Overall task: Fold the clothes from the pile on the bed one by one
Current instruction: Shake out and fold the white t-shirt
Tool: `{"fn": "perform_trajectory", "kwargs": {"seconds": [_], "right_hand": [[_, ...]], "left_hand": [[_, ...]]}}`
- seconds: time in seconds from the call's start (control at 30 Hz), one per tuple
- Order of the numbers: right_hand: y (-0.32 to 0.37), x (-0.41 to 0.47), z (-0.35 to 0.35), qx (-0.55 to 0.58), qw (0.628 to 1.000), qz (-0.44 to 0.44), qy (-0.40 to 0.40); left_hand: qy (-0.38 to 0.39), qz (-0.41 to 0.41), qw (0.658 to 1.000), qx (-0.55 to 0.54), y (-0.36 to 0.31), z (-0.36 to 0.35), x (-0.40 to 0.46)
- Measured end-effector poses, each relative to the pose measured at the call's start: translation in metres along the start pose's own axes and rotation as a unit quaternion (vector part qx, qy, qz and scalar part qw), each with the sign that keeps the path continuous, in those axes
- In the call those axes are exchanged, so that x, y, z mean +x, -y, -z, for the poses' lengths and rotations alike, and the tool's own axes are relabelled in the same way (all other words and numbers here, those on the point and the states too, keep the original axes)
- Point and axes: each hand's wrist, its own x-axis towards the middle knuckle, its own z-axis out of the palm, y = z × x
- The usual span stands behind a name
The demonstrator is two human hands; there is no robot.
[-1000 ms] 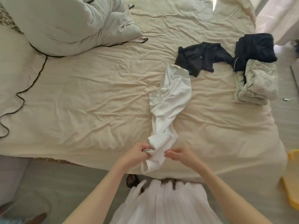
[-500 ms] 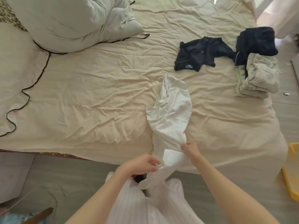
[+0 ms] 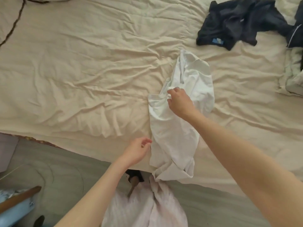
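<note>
She is leaning over the bed (image 3: 68,82), working on a white top (image 3: 178,128) that is lying bunched in a long strip near the bed's near edge, its lower end drooping over the side. Her right hand (image 3: 177,102) is pinching a fold at the garment's upper left, probably to draw it open and flat. Her left hand (image 3: 136,152) is hovering just beside the cloth's left edge, fingers loosely curled and holding nothing, likely about to take a matching grip. Dark clothes (image 3: 237,22) are waiting at the far right, well apart.
</note>
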Motion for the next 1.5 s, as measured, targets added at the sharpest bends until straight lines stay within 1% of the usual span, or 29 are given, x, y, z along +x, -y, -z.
{"fn": "perform_trajectory", "kwargs": {"seconds": [0.07,0.1,0.13,0.2,0.23,0.3,0.37,0.4,0.43,0.5,0.57,0.63,0.7,0.8,0.87,0.93,1.0,1.07,1.1,1.17,1.23,1.27,1.37,1.43,1.5], "right_hand": [[0.001,0.033,-0.011,-0.073,0.996,0.045,0.014],[-0.002,0.044,-0.016,-0.105,0.993,0.052,0.033],[-0.006,0.052,-0.021,-0.124,0.99,0.04,0.058],[-0.016,0.057,-0.028,-0.138,0.985,-0.015,0.101],[-0.02,0.055,-0.029,-0.138,0.985,-0.033,0.101],[-0.024,0.04,-0.028,-0.098,0.992,-0.039,0.065],[-0.02,0.015,-0.019,-0.007,0.999,-0.015,0.03],[-0.016,-0.003,-0.012,0.038,0.999,0.009,0.017],[-0.011,-0.022,-0.005,0.082,0.996,0.032,0.008],[-0.002,-0.059,0.016,0.161,0.986,0.052,-0.003],[0.003,-0.093,0.042,0.224,0.974,0.043,-0.013],[0.005,-0.116,0.07,0.273,0.962,0.02,-0.02],[0.002,-0.131,0.099,0.284,0.958,0.004,-0.028],[-0.001,-0.145,0.14,0.253,0.967,0.014,-0.025],[-0.001,-0.152,0.166,0.23,0.972,0.018,-0.048],[0.006,-0.156,0.194,0.222,0.97,0.032,-0.096],[0.016,-0.157,0.224,0.223,0.962,0.044,-0.149],[0.03,-0.158,0.253,0.225,0.952,0.055,-0.2],[0.037,-0.158,0.266,0.232,0.944,0.058,-0.225],[0.052,-0.156,0.29,0.264,0.925,0.059,-0.267],[0.069,-0.152,0.31,0.284,0.907,0.065,-0.303],[0.078,-0.15,0.318,0.288,0.899,0.069,-0.322],[0.1,-0.141,0.343,0.29,0.884,0.082,-0.359],[0.113,-0.132,0.357,0.266,0.886,0.092,-0.368],[0.128,-0.123,0.37,0.255,0.885,0.101,-0.376]], "left_hand": [[-0.008,0.012,1.0,-0.009,0.014,-0.005,0.007],[-0.01,0.019,1.0,-0.012,0.021,-0.006,0.008],[-0.015,0.025,0.999,-0.013,0.027,-0.006,0.009],[-0.035,0.039,0.998,-0.02,0.037,-0.003,0.01],[-0.046,0.046,0.998,-0.024,0.039,0.0,0.01],[-0.065,0.047,0.996,-0.03,0.034,0.007,0.011],[-0.088,0.025,0.995,-0.029,0.019,0.015,0.013],[-0.103,0.003,0.995,-0.01,0.008,0.017,0.013],[-0.118,-0.032,0.992,0.024,-0.006,0.02,0.012],[-0.136,-0.129,0.977,0.1,-0.04,0.023,0.01],[-0.12,-0.205,0.959,0.153,-0.076,0.026,0.002],[-0.104,-0.263,0.943,0.173,-0.103,0.026,-0.009],[-0.081,-0.288,0.941,0.155,-0.121,0.028,-0.026],[-0.058,-0.252,0.955,0.147,-0.129,0.04,-0.053],[-0.07,-0.256,0.951,0.161,-0.136,0.059,-0.07],[-0.102,-0.281,0.937,0.18,-0.152,0.083,-0.087],[-0.137,-0.317,0.917,0.2,-0.172,0.107,-0.106],[-0.19,-0.346,0.895,0.206,-0.193,0.13,-0.126],[-0.222,-0.353,0.888,0.196,-0.202,0.141,-0.136],[-0.277,-0.364,0.879,0.136,-0.221,0.162,-0.155],[-0.313,-0.377,0.868,0.074,-0.238,0.179,-0.172],[-0.329,-0.384,0.861,0.06,-0.245,0.187,-0.179],[-0.402,-0.376,0.831,0.077,-0.264,0.212,-0.195],[-0.442,-0.358,0.815,0.111,-0.274,0.23,-0.2],[-0.463,-0.362,0.802,0.106,-0.284,0.246,-0.204]]}}
